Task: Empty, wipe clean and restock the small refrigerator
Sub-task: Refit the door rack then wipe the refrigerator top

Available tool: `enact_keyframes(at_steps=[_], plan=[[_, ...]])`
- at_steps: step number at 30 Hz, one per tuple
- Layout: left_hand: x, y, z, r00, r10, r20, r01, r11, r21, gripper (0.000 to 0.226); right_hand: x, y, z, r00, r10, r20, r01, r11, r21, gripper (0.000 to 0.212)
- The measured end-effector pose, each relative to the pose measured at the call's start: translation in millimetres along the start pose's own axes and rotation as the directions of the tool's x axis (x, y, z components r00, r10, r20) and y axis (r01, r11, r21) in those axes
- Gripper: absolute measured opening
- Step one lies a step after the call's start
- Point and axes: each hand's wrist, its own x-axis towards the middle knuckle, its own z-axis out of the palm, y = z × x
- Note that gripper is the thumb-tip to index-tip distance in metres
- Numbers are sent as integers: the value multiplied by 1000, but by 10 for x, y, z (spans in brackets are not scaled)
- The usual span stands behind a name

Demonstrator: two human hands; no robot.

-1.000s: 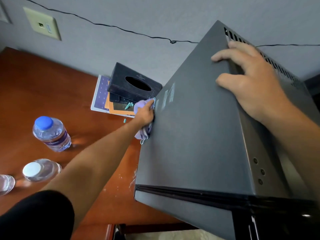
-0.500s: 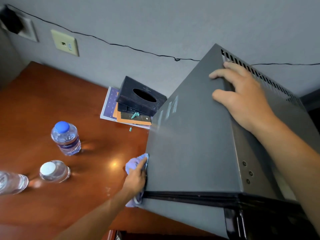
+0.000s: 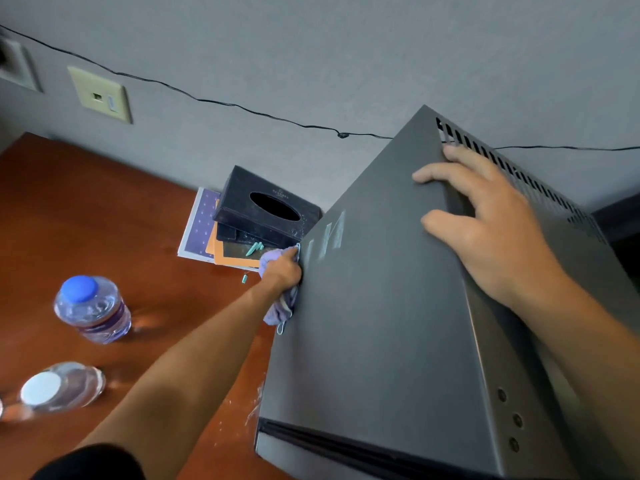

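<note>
The small grey refrigerator (image 3: 388,323) stands on the wooden table (image 3: 114,209), seen from above, with its door edge nearest me. My left hand (image 3: 282,271) grips a crumpled purple cloth (image 3: 280,308) and presses it against the fridge's left side, near the far end. Pale wet streaks show on that side wall just beyond the cloth. My right hand (image 3: 485,223) lies flat across the top rear corner with its fingers spread over the edge. A water bottle with a blue cap (image 3: 91,308) and one with a white cap (image 3: 59,391) stand on the table at the left.
A black tissue box (image 3: 266,209) sits on a stack of booklets against the grey wall, close behind my left hand. A thin black cable runs along the wall above. Wall plates are at the upper left. Pale scuffs mark the table by the fridge's front corner.
My left hand has swept the cloth along the fridge's left side, from the front corner back to the far end by the tissue box. My right hand has stayed on the top.
</note>
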Motion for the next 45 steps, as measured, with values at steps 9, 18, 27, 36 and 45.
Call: enact_keyframes(at_steps=[9, 18, 27, 36, 45], plan=[[-478, 59, -57, 992, 126, -19, -127, 990, -60, 55, 1, -35, 9, 1000, 12, 10, -12, 1000, -4, 51], [-1913, -139, 99, 986, 164, 18, -163, 984, -66, 59, -23, -67, 3, 1000, 16, 22, -16, 1000, -6, 54], [-301, 182, -126, 985, 174, -24, -173, 984, 31, 64, -16, -42, -2, 1000, 15, 21, -15, 1000, -10, 52], [-267, 152, -107, 986, 166, 2, -166, 986, -9, 58, -15, -47, 3, 1000, 10, 19, -10, 1000, 2, 51], [-2047, -572, 259, 989, 146, 31, -138, 973, -183, 58, -29, -57, 14, 1000, 15, 21, -14, 1000, -5, 53]])
